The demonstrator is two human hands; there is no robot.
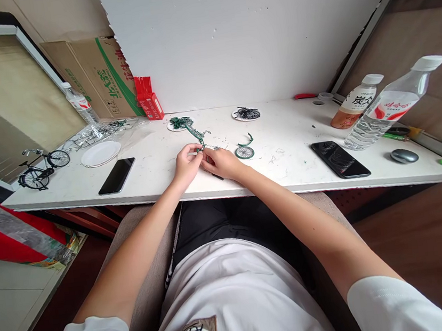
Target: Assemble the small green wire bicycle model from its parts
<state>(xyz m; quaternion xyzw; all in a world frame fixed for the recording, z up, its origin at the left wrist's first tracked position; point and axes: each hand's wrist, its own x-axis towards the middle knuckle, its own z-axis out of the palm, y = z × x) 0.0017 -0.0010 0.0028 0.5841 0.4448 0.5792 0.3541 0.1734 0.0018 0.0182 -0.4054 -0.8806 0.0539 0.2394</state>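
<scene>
Both hands meet at the worktop's (286,173) near edge: the left hand (187,164) and right hand (223,162) pinch the thin green frame (197,135) of a small bicycle model. It looks mid-assembly; fitting the spoked wheel (244,152), lying loose just right of the frame, would demand fine alignment.

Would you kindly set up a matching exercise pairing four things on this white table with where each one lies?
Things:
1. finished black model bicycle
2. grey mouse
3. red box
4. loose green wheel

Places:
A. beside the right hand
B. far left end of the table
C. against the back wall, by the cardboard box
D. near the right end, past a black phone

Pairs: 1-B, 2-D, 3-C, 4-A
</scene>
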